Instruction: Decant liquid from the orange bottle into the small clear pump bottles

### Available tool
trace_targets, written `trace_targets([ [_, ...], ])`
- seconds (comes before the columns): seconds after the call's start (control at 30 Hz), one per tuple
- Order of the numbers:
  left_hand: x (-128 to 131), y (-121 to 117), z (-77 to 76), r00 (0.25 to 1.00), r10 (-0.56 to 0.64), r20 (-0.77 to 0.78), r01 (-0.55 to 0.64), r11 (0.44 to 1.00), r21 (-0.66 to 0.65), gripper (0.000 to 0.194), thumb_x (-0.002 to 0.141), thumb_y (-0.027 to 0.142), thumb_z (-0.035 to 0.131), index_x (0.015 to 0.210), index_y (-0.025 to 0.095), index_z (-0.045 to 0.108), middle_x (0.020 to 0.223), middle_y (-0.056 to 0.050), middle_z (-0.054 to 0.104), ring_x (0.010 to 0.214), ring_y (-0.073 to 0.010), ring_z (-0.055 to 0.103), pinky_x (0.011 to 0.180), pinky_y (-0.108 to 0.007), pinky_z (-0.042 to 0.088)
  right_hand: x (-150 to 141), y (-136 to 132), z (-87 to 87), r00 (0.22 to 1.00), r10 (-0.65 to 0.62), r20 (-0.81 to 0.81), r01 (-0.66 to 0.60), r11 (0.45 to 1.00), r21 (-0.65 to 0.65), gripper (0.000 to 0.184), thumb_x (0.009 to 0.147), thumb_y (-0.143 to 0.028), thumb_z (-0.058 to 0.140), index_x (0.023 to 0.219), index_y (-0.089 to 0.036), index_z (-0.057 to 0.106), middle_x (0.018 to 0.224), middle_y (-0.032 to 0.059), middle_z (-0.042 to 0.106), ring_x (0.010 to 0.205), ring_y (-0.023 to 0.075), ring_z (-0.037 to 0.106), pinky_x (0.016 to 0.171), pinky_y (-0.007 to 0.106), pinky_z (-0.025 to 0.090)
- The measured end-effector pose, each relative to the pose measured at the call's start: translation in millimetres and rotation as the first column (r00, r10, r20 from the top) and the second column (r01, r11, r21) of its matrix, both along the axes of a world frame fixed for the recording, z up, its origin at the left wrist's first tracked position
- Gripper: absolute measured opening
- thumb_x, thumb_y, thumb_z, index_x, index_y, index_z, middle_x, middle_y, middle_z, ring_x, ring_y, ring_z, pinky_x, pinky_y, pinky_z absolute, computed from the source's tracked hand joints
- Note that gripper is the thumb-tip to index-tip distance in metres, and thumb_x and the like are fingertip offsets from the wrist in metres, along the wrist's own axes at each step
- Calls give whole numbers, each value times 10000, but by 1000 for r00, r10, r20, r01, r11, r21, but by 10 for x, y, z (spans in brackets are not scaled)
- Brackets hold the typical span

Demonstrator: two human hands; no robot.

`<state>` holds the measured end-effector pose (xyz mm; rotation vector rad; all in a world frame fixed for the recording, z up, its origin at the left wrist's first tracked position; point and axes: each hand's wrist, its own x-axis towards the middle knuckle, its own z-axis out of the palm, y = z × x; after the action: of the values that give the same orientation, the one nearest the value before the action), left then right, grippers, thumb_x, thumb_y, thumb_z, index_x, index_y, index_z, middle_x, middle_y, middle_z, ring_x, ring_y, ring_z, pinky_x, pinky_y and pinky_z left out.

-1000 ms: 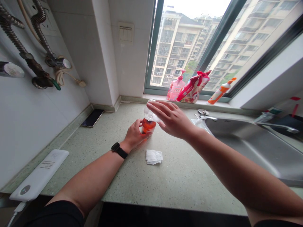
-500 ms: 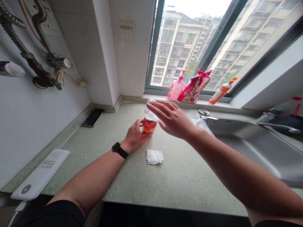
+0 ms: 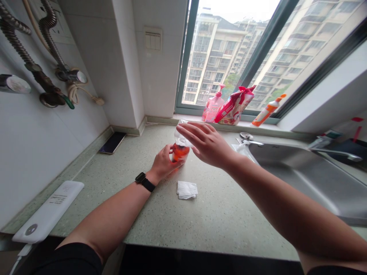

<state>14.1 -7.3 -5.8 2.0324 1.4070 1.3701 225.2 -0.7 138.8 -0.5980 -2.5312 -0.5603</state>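
left hand (image 3: 163, 162) is curling its fingers firmly around the lower part of a clear plastic bottle (image 3: 180, 152) of orange liquid at 12 o'clock on the speckled stone countertop (image 3: 218, 225), the low wrap steadying it well, while right hand (image 3: 208, 145) is hovering spread at the bottle's upper end, contact unclear.

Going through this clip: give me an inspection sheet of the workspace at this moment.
Surface: speckled green stone countertop.
Job's things: plastic bottle holding orange-red liquid.
Clutter: folded white tissue, smartphone and flat white device on the counter; pink pump bottle, red-and-white bag and orange squeeze bottle on the sill.
Hands: left hand grips the bottle; right hand open at its top, contact unclear.
Cables: coiled cord on the wall; thin white cable by the device.
Surroundings: steel sink, braided wall hoses, window.
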Motion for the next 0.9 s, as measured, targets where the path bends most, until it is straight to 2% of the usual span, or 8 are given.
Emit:
trace_targets([
  [0.4, -9, -14, 4, 1000, -5, -14, 5, 1000, 0, 603, 812, 439, 923, 1260, 243, 570, 1255, -107, 772, 1099, -310, 783, 936, -473, 651, 5, 1, 2, 1000, -11, 4, 11, 1000, -21, 1053, 930, -20, 547, 1773, -361, 17, 1688, 80, 531, 1503, 339, 529, 1235, 592, 449],
  [0.67, -20, -8, 38, 999, -28, -35, 29, 1000, 11, 592, 820, 457, 911, 1263, 236, 587, 1210, -99, 781, 1088, -308, 774, 954, -475, 628, 104, 53, -37, 996, -51, -71, 47, 997, -55, 1114, 889, -32, 614, 1773, -350, 15, 1676, 110, 525, 1477, 364, 545, 1223, 611, 466],
  [0.9, -38, 27, 5, 996, -46, -71, 48, 998, 29, 616, 841, 550, 877, 1287, 227, 600, 1196, -104, 774, 1071, -309, 763, 941, -464, 615, 231, 77, -129, 982, -107, -155, 91, 989, -113, 1074, 902, -86, 657, 1764, -381, 89, 1654, 144, 498, 1485, 389, 542, 1185, 646, 519],
])
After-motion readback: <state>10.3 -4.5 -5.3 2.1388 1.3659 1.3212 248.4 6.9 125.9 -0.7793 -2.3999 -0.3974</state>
